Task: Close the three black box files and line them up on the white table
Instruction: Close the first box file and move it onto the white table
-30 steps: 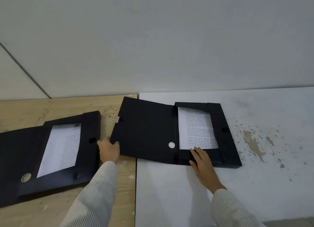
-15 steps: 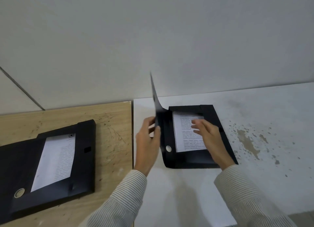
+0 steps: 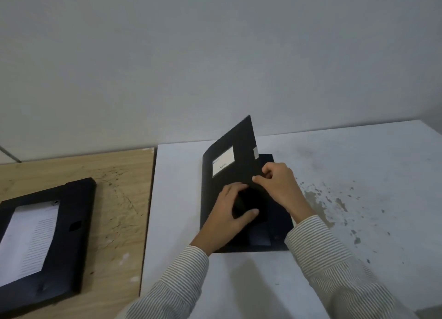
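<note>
- Box file (image 3: 229, 175), black, lies at frame centre on the white table (image 3: 358, 175). Its lid is partly raised, tilted over the tray; the white label (image 3: 223, 161) on the lid's outer face points toward the camera.
- Left hand (image 3: 227, 213): fingers spread and laid flat on the lower part of the lid, thumb out to the right. It presses rather than grips.
- Right hand (image 3: 279, 184): fingers curled, pinching the lid's right edge just below a small grey tab (image 3: 256, 152). The lid and hands hide the tray's contents; only the tray's lower right corner shows.
- Second box file (image 3: 47, 235) sits at lower left of frame on the wooden table (image 3: 114, 199), well apart from the first. It is open, with a printed sheet (image 3: 26, 242) lying in its tray; its left part is cut by the frame edge.
- The two tables abut along a seam left of centre.
- White table surface right of the hands is stained with dark flecks and a brownish patch (image 3: 318, 201).
- Striped sleeves (image 3: 323, 254) cover both forearms.
- A plain grey wall (image 3: 215, 55) fills the upper frame.
</note>
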